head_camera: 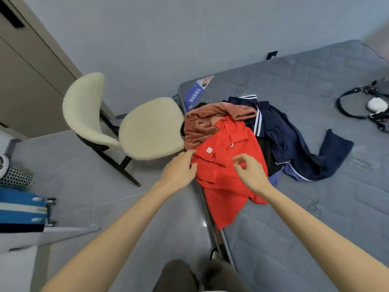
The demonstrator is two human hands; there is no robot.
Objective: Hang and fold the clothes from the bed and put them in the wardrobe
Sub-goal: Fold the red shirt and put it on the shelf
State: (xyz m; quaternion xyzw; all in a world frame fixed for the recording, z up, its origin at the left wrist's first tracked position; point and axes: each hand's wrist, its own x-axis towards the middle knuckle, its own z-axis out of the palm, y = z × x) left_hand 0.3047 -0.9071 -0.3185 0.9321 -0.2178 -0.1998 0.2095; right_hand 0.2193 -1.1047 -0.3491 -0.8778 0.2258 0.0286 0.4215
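Note:
A red polo shirt point(227, 186) lies on top of a clothes pile at the near left edge of the grey mattress point(315, 207), its hem hanging over the edge. Behind it lie a brownish-pink velvety garment point(202, 125) and a navy jacket with white stripes point(294, 144). My left hand point(181, 167) touches the shirt's left edge near the collar with relaxed fingers. My right hand point(250, 169) hovers over the shirt's middle, its fingers loosely curled and holding nothing. The wardrobe point(23, 81) stands at the far left.
A cream upholstered chair point(134, 127) on dark legs stands close to the bed's left side. Black straps with a white object point(372, 108) lie on the mattress at the far right. A blue suitcase point(21, 209) lies on the floor at the left.

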